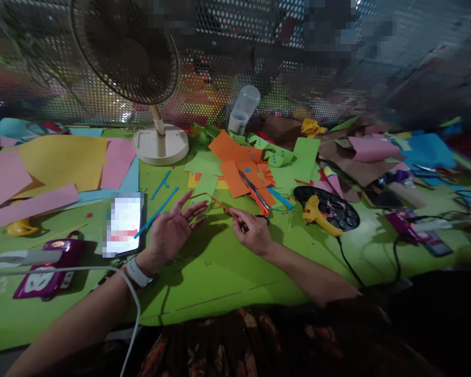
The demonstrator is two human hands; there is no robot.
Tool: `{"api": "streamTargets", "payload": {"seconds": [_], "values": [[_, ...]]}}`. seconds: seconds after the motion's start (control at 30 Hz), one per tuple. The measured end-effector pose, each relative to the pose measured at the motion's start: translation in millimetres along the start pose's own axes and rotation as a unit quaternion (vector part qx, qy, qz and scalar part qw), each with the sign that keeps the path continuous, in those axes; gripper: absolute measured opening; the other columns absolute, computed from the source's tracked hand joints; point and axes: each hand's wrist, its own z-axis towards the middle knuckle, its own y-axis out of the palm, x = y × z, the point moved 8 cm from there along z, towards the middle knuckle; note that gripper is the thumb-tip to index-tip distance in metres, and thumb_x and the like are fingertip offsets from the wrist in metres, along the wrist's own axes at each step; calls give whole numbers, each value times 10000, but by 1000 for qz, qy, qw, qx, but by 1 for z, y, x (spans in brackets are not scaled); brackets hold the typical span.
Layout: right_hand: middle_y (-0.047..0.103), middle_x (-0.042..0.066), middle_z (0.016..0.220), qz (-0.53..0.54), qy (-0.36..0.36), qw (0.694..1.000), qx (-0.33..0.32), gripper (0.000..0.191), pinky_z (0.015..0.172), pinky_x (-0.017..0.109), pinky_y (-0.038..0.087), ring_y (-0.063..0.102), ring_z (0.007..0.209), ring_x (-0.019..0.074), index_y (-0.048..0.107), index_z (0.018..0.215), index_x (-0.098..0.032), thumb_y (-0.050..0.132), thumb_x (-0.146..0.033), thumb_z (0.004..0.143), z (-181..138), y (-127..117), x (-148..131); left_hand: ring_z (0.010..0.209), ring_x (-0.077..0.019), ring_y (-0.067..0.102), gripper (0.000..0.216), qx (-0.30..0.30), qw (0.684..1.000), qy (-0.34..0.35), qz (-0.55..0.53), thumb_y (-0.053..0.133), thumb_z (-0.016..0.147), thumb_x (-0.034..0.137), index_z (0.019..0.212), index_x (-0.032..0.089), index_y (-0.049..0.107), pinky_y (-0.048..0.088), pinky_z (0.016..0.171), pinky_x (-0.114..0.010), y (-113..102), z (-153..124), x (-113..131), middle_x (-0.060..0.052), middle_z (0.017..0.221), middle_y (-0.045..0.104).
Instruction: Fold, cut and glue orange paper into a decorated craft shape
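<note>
A thin, bent orange paper strip (216, 201) runs between my two hands. My right hand (253, 230) is closed, pinching the strip's near end between thumb and fingers. My left hand (176, 230) is turned palm up with fingers apart, and the strip's far end passes by its fingertips; whether they touch is unclear. Just beyond my right hand lies a pair of scissors (255, 191), partly over orange paper (235, 178); a dark loop shows behind my knuckles. Blue paper strips (165, 201) lie beside my left hand.
A lit phone (123, 225) and purple power strip (53, 267) lie left, with a white cable (135, 298) across my left forearm. A yellow glue gun (322, 217) rests on a black tray (347, 209) at right. A fan (160, 144) and coloured paper (70, 162) line the back.
</note>
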Motion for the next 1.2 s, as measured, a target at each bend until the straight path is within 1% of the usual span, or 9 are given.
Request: {"api": "streamTargets", "payload": {"seconds": [0.17, 0.27, 0.4, 0.63, 0.77, 0.87, 1.0, 1.1, 1.2], "values": [[722, 19, 712, 14, 33, 999, -10, 360, 519, 210, 463, 575, 495, 93, 661, 1162, -142, 485, -157, 848, 0, 1, 4, 1007, -198, 652, 624, 88, 989, 77, 93, 620, 855, 282, 1417, 256, 350, 517, 855, -368, -12, -7, -2, -75, 1103, 678], [729, 27, 732, 4, 30, 1000, -7, 360, 524, 215, 467, 590, 508, 98, 651, 1178, -148, 480, -166, 862, 2, 0, -1, 897, -175, 653, 394, 70, 972, 126, 184, 631, 877, 316, 1248, 231, 528, 515, 827, -336, -5, -13, 4, -44, 987, 687], [758, 69, 864, -60, -77, 995, -29, 370, 614, 256, 507, 662, 634, 139, 619, 1225, -141, 487, -161, 880, -3, 7, -30, 955, -230, 657, 324, -7, 963, 36, 266, 552, 916, 468, 983, 177, 680, 512, 884, -374, 13, -18, -12, -89, 1005, 713], [699, 41, 735, -103, -260, 952, -124, 330, 583, 289, 447, 616, 628, 149, 643, 1181, -160, 547, -327, 913, -26, 28, -65, 688, -165, 616, 285, 11, 944, 13, 330, 673, 808, 446, 813, 161, 675, 486, 632, -273, 15, -17, -15, -35, 760, 687], [686, 51, 752, -135, -150, 976, -82, 311, 622, 308, 440, 582, 653, 166, 678, 1117, -164, 514, -363, 943, 2, 4, -24, 553, -117, 527, 259, 4, 940, -10, 341, 649, 794, 421, 746, 166, 636, 402, 504, -228, 13, -15, -10, -4, 649, 624], [689, 121, 1002, -209, -10, 977, -48, 291, 822, 365, 457, 602, 938, 234, 693, 1080, -151, 487, -309, 950, 23, -20, 27, 485, -89, 452, 216, -40, 928, -32, 369, 648, 779, 382, 746, 170, 625, 331, 450, -210, 16, -15, -11, 22, 595, 565], [652, 145, 1152, -249, 121, 954, -116, 327, 885, 399, 431, 570, 1048, 284, 657, 1180, -156, 535, -299, 912, 28, -28, 81, 501, -82, 442, 166, -90, 918, -32, 386, 633, 782, 326, 776, 160, 626, 319, 466, -209, 20, -14, -12, 25, 616, 559], [674, 128, 1106, -263, 148, 940, -157, 290, 850, 373, 417, 580, 1002, 264, 671, 1146, -170, 493, -233, 926, 23, -28, 97, 556, -96, 483, 141, -99, 913, -10, 397, 626, 771, 298, 756, 158, 616, 353, 506, -214, 20, -13, -6, 12, 656, 582], [662, 138, 1137, -302, 134, 937, -117, 312, 852, 388, 401, 560, 1030, 276, 679, 1139, -167, 469, -147, 908, 25, -37, 96, 558, -103, 487, 124, -121, 902, -13, 414, 619, 761, 286, 759, 163, 610, 357, 509, -218, 20, -12, -3, 15, 654, 576]]}}
